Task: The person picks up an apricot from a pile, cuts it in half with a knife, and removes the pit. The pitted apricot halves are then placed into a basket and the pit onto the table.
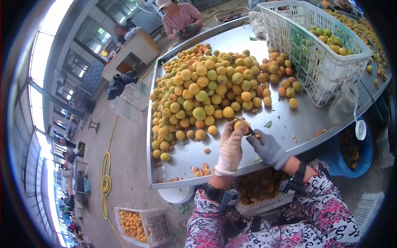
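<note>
My left hand, in a whitish glove, holds a yellow-orange fruit above the near edge of the metal table. My right hand, in a grey glove, is closed beside that fruit on a small dark tool, its shape mostly hidden by the fingers. Beyond both hands lies a large heap of yellow and orange fruit. Small peel or fruit scraps rest on the table left of my left hand.
A white crate with green fruit stands at the table's right, near a clear plastic jar. Below are a blue tub, a crate of fruit and a yellow hose. Across the table sits a person.
</note>
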The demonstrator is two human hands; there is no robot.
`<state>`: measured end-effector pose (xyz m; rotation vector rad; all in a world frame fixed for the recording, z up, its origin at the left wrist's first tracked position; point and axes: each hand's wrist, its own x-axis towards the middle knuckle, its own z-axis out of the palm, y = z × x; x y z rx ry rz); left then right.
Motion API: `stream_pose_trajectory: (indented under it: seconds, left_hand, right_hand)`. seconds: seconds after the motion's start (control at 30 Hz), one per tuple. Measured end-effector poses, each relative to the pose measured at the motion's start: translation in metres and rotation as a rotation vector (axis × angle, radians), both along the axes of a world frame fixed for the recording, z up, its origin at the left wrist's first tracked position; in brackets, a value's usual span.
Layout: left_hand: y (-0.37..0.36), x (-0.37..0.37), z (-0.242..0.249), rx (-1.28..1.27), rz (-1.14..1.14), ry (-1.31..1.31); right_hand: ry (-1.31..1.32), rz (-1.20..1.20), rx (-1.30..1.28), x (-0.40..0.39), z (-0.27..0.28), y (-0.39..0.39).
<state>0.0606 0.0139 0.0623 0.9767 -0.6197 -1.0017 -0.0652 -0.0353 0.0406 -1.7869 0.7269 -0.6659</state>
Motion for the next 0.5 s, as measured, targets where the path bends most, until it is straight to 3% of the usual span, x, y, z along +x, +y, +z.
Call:
stream_pose_trajectory:
  seconds: [0.07,0.1,0.23,0.27,0.37,0.5]
  left_hand:
    - [-0.003,-0.003,-0.008,-0.059,-0.104,0.262]
    - [-0.007,-0.004,-0.006,0.059,-0.025,0.313]
    - [-0.007,0.007,-0.023,0.034,-0.031,-0.013]
    - [-0.005,0.013,-0.023,0.022,-0.092,-0.049]
    - [-0.006,0.005,-0.005,0.015,0.015,-0.105]
    - [-0.006,-0.009,0.0,0.104,0.05,0.192]
  right_hand:
    - [-0.077,-0.042,0.029,0.005,-0.006,0.006]
    - [-0.069,-0.078,-0.028,0.007,-0.01,0.007]
    - [0.06,-0.091,-0.045,-0.001,-0.002,0.0]
    - [0.083,-0.079,-0.057,-0.002,-0.001,-0.001]
    - [0.097,-0.067,-0.064,-0.003,-0.003,-0.001]
    - [0.128,-0.078,-0.101,0.004,-0.006,0.006]
